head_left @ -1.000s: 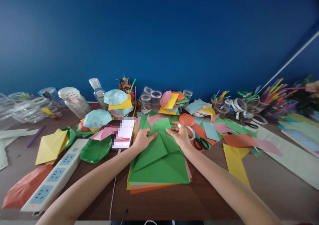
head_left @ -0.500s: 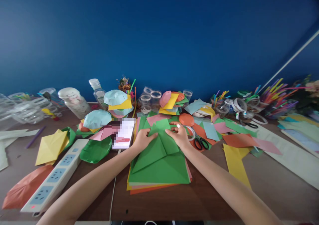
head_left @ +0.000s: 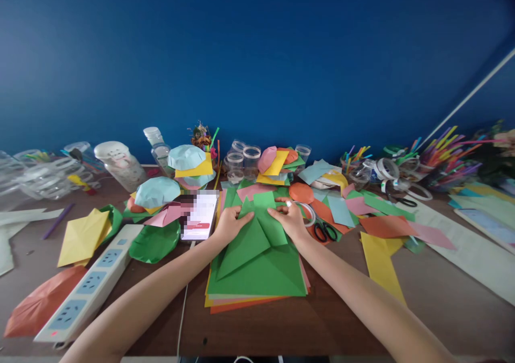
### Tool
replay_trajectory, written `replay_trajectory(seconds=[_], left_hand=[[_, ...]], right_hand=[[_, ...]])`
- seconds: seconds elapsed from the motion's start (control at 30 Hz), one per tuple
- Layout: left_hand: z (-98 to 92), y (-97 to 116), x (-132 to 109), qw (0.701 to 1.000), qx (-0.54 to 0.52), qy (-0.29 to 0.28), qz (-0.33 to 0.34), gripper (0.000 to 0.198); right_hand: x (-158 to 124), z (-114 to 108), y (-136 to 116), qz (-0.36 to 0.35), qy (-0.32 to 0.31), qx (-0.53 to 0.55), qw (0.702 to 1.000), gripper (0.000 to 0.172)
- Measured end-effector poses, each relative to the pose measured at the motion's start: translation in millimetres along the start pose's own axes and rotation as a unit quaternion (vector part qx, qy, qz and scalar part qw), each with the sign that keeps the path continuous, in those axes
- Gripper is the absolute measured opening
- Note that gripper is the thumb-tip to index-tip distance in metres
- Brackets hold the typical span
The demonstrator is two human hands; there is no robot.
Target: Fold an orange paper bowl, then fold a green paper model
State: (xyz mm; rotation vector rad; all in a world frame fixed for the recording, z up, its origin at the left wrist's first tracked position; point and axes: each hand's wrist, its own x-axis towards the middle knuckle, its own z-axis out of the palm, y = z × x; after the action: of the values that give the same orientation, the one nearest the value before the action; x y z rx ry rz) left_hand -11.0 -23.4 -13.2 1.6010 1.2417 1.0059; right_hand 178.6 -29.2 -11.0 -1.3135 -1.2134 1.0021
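A partly folded sheet of green paper (head_left: 245,247) lies over a stack of coloured paper (head_left: 277,282), its flaps standing a little off the sheet. My left hand (head_left: 232,224) pinches its upper left side, thumb on top and the other fingers behind. At the upper right edge my right hand (head_left: 290,215) grips the same paper between thumb and fingers. Part of the fingers on both hands is hidden by the paper. Beside my right hand are a white ring-shaped roll (head_left: 309,215) and black-handled scissors (head_left: 325,231).
A lit phone (head_left: 203,213) lies left of the stack, with a white power strip (head_left: 92,282) farther left. Folded paper shapes (head_left: 156,193) and clear plastic jars (head_left: 251,159) stand along the blue wall (head_left: 257,57). Paper scraps (head_left: 382,261) spread to the right.
The green paper's flaps have shifted slightly, with the left flap's lower corner moving a little to the right. Both hands keep almost the same place and grip.
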Motion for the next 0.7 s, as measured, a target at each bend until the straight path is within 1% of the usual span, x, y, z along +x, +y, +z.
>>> replay_trajectory(seconds=[0.13, 0.23, 0.33, 0.43, 0.5, 0.57, 0.7], left_hand=[[-0.7, 0.6, 0.8, 1.0, 0.01, 0.005, 0.007, 0.038], [-2.4, 1.3, 1.4, 0.999, 0.023, 0.018, 0.018, 0.038], [-3.4, 1.3, 1.2, 0.999, 0.031, 0.039, 0.017, 0.039], [-2.8, -0.2, 0.9, 1.0, -0.02, 0.005, 0.009, 0.034], [-2.0, -2.0, 1.2, 0.999, -0.043, -0.02, 0.002, 0.036], [-1.5, -3.9, 1.7, 0.999, -0.03, -0.03, -0.009, 0.037], [-2.6, -3.8, 1.7, 0.999, 0.019, -0.017, -0.03, 0.037]], right_hand=[[0.7, 0.4, 0.5, 0.007, 0.0, 0.026, 1.0, 0.047], [1.1, 0.1, -0.3, 0.039, -0.021, 0.042, 0.998, 0.049], [1.6, -1.1, -0.7, 0.056, -0.035, 0.021, 0.998, 0.049], [1.7, -2.7, -1.2, 0.039, -0.034, -0.005, 0.999, 0.047], [1.3, -3.3, -2.0, 0.024, -0.034, -0.009, 0.999, 0.046], [0.7, -3.6, -3.1, 0.013, -0.032, -0.005, 0.999, 0.044], [-0.2, -2.9, -3.6, 0.004, -0.021, 0.001, 1.0, 0.04]])
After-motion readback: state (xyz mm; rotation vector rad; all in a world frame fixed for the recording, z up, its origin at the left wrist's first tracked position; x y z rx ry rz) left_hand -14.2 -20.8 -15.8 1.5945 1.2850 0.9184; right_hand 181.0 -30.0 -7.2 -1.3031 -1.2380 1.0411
